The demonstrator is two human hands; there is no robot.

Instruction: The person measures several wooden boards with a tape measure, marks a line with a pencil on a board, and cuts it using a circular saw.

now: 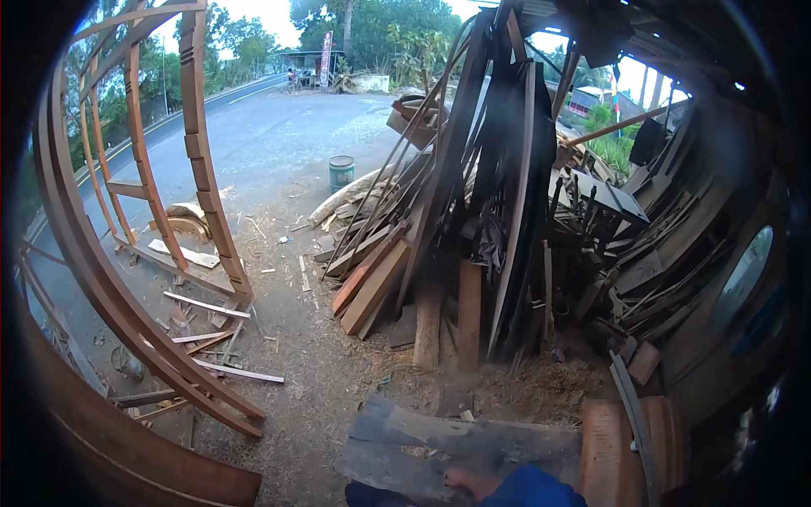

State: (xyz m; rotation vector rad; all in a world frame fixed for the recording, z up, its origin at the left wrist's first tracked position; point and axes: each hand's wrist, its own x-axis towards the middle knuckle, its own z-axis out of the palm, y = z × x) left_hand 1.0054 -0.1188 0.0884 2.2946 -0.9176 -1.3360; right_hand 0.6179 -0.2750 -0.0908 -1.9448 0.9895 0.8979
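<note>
At the lower edge, a small patch of bare skin (470, 482) shows beside bright blue cloth (536, 490). It may be my right hand, but whether it is a hand or a foot I cannot make out. It lies over a worn grey plank (414, 463), and no held object can be seen. Dark navy cloth (372, 495) shows to its left. My left hand is outside the picture. Right of the blue cloth stands a reddish-brown curved wooden piece (606, 439), with a thin grey strip (638, 422) leaning across it.
Tall boards (452, 144) lean in a stack ahead, with thick reddish beams (372, 283) at their foot. An upright wooden frame (203, 160) stands left, near loose strips (241, 370). A green bucket (341, 173) stands before the road (253, 89). Scrap wood fills the right.
</note>
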